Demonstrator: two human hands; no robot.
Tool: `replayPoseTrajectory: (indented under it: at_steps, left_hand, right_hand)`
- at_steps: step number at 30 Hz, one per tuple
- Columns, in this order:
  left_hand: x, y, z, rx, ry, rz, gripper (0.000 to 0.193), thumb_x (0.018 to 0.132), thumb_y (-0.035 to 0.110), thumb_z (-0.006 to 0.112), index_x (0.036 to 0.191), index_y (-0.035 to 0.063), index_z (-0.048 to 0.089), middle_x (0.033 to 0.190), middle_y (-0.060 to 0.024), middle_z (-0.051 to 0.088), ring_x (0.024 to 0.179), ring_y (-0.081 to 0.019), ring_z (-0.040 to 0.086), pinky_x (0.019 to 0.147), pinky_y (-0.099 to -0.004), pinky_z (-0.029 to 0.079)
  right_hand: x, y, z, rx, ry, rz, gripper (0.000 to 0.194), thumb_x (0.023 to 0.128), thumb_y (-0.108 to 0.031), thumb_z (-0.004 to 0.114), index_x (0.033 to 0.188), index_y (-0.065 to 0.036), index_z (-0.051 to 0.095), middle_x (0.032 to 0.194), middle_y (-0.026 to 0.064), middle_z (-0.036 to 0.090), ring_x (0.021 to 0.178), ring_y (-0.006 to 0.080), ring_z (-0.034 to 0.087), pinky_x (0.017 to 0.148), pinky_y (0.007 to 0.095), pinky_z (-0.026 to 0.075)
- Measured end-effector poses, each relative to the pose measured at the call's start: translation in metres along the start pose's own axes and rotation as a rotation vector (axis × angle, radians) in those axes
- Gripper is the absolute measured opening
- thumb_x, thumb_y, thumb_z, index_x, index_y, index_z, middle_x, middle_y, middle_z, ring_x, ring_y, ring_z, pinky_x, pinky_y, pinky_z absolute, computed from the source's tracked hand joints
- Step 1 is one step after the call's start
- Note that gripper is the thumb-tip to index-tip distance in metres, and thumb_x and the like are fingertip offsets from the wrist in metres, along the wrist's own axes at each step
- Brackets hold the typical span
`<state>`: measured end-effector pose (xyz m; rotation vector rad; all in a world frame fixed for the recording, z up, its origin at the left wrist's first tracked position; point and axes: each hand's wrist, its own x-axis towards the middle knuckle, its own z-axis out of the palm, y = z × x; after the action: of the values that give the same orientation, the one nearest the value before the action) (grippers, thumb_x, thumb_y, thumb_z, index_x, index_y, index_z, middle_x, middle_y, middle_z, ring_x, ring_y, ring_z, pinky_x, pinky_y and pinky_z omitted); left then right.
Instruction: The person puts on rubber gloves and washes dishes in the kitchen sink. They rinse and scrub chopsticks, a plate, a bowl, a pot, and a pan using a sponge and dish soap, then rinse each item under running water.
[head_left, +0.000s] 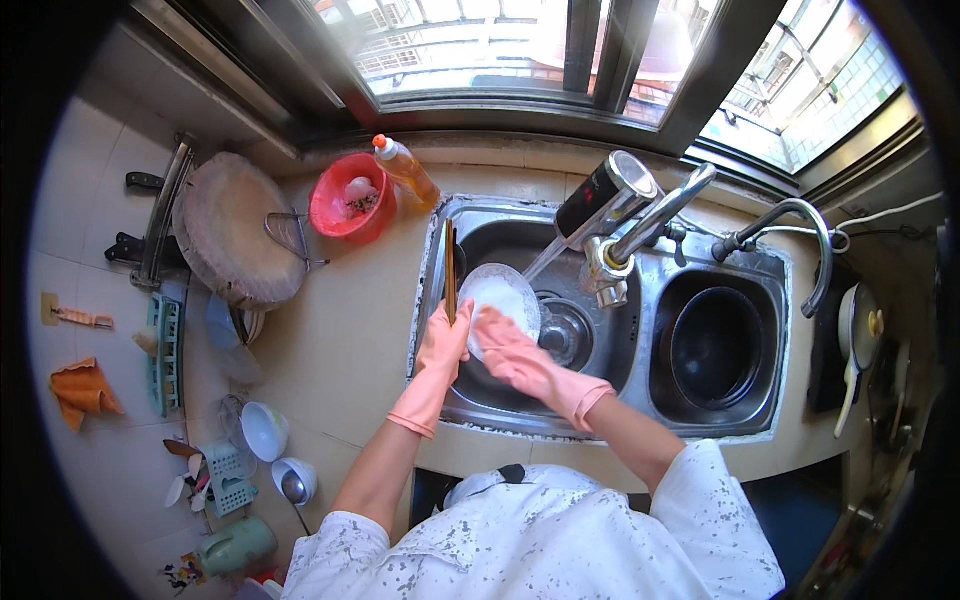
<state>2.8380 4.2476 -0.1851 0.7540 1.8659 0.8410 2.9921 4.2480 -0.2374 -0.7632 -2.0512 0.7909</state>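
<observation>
Both hands wear pink rubber gloves over the left basin of a steel double sink (646, 375). My left hand (444, 341) grips a bundle of wooden chopsticks (450, 262) pointing away from me, along with the near left rim of a white plate (499, 292). The plate is tilted and has a patterned border. My right hand (510, 349), blurred at the fingers, lies flat across the plate's lower part. A stream of water runs from the faucet (604, 199) to the plate's upper right edge. Below, the drain strainer (559, 330) partly shows.
A black pan (716, 349) sits in the right basin beneath a second curved tap (817, 255). Behind the sink's left corner stand a dish soap bottle (409, 172) and a red bowl (352, 202). A round chopping board (240, 232) leans leftward; white bowls (264, 431) lie nearer.
</observation>
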Motion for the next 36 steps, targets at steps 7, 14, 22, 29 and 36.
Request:
replayPoseTrajectory:
  at_steps: [7, 14, 22, 29, 36]
  left_hand:
    - [0.002, -0.006, 0.009, -0.16, -0.25, -0.054, 0.029, 0.103, 0.036, 0.064, 0.107, 0.0078, 0.062, 0.064, 0.0021, 0.054, 0.043, -0.0076, 0.044, 0.038, -0.0261, 0.036]
    - [0.016, 0.006, -0.013, 0.059, -0.099, 0.099, 0.046, 0.101, 0.027, 0.064, 0.141, 0.0057, 0.055, 0.067, 0.0041, 0.053, 0.044, -0.0061, 0.044, 0.039, -0.0245, 0.038]
    - [0.026, 0.022, 0.031, -0.045, -0.121, 0.068, 0.053, 0.093, 0.015, 0.055, 0.145, 0.0091, 0.052, 0.07, -0.0017, 0.061, 0.048, -0.0115, 0.054, 0.043, -0.0294, 0.047]
    - [0.012, 0.042, 0.034, -0.035, -0.081, 0.029, 0.053, 0.092, 0.011, 0.055, 0.144, 0.0095, 0.053, 0.073, -0.0005, 0.06, 0.053, -0.0093, 0.054, 0.043, -0.0275, 0.046]
    - [-0.019, 0.068, -0.024, 0.538, 0.276, 0.863, 0.056, 0.094, 0.005, 0.064, 0.147, 0.0191, 0.054, 0.105, -0.0176, 0.074, 0.091, -0.0413, 0.071, 0.08, -0.0474, 0.058]
  right_hand:
    - [-0.023, 0.025, 0.018, -0.283, 0.015, 0.187, 0.048, 0.109, -0.019, 0.04, 0.155, -0.004, 0.039, 0.155, 0.0152, 0.05, 0.144, 0.0258, 0.048, 0.114, 0.039, 0.045]
    - [-0.047, 0.028, -0.026, -0.458, -0.183, 0.169, 0.04, 0.094, -0.014, 0.061, 0.133, -0.008, 0.06, 0.143, 0.0104, 0.059, 0.129, 0.0298, 0.056, 0.104, 0.0371, 0.049]
    - [-0.086, 0.085, -0.046, -0.25, 0.075, 1.27, 0.031, 0.094, -0.026, 0.072, 0.105, 0.001, 0.062, 0.096, 0.0247, 0.07, 0.096, 0.0449, 0.066, 0.085, 0.0477, 0.053]
    - [-0.072, 0.091, -0.04, -0.062, 0.109, 1.199, 0.042, 0.095, -0.041, 0.069, 0.099, 0.0, 0.061, 0.089, 0.0243, 0.069, 0.078, 0.0381, 0.066, 0.072, 0.0458, 0.052]
    - [-0.028, 0.089, -0.028, 0.314, 0.088, 1.249, 0.042, 0.098, -0.039, 0.062, 0.099, 0.002, 0.068, 0.085, 0.0106, 0.073, 0.066, 0.0179, 0.069, 0.057, 0.0315, 0.054]
